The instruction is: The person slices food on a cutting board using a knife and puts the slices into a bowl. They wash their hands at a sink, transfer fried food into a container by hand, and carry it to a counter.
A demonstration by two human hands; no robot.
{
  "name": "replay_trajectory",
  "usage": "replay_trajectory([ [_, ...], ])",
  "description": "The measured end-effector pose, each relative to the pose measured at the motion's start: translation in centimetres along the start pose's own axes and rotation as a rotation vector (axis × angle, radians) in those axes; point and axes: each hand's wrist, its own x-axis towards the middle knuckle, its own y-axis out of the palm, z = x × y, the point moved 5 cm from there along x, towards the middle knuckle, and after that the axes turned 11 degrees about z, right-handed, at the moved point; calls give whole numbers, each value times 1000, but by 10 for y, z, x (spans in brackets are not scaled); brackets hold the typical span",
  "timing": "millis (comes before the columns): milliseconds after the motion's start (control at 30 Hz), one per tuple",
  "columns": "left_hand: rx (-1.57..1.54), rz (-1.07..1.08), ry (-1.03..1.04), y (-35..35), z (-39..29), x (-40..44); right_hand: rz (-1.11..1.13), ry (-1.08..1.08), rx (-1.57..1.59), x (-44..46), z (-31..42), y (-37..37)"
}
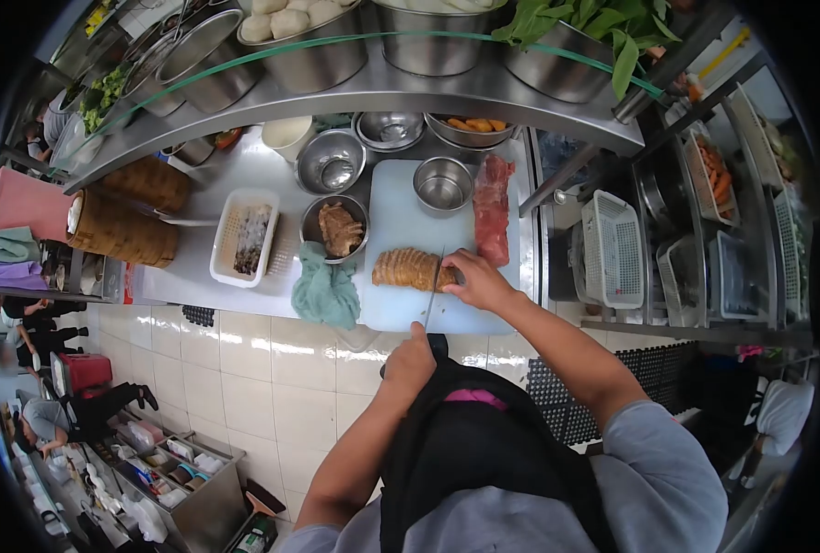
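Observation:
My left hand (408, 367) is closed around the handle of a knife (435, 284). The blade points away from me and meets the right part of a brown cooked piece of meat (403, 268), where cut lines run across it in thin slices. My right hand (476, 280) grips the right end of this meat, fingers bent close to the blade. The meat lies on a pale blue cutting board (396, 207). Also on the board are a steel bowl (442, 184) and a long slab of raw red meat (492, 212) along the right edge.
Left of the board are a steel bowl with brown meat (340, 229), a green cloth (327, 290) and a white basket (243, 238). Above runs a steel shelf (355, 101) carrying several pots. Racks with baskets (613, 249) stand right. Other people (69, 415) are at left.

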Motion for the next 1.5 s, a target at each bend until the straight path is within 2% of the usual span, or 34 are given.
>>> replay_trajectory([
  [67, 95, 28, -28, -24, -11, -10, -45, -35, 16, 0, -2, -2],
  [167, 91, -23, -3, -49, -23, -29, -68, -47, 15, -4, 1, -3],
  [300, 99, 23, -15, -61, -35, -41, -50, -19, 27, -3, 2, -4],
  [567, 79, 110, -53, -64, -38, -48, -23, 15, 29, -1, -4, -2],
  [900, 110, 85, -8, -61, -37, -43, 12, 33, 31, 2, -6, -4],
  [1100, 4, 84, 11, -52, -35, -14, 24, 46, 1, 4, -2, -6],
  [1300, 74, 208, -65, -59, -35, -38, 9, 38, 77, 2, -6, -3],
  [1400, -4, 197, -60, -42, -28, -19, 14, 1, 28, 2, -4, -4],
  [1500, -18, 98, -17, -41, -26, -6, 35, 5, 7, 6, -2, -8],
])
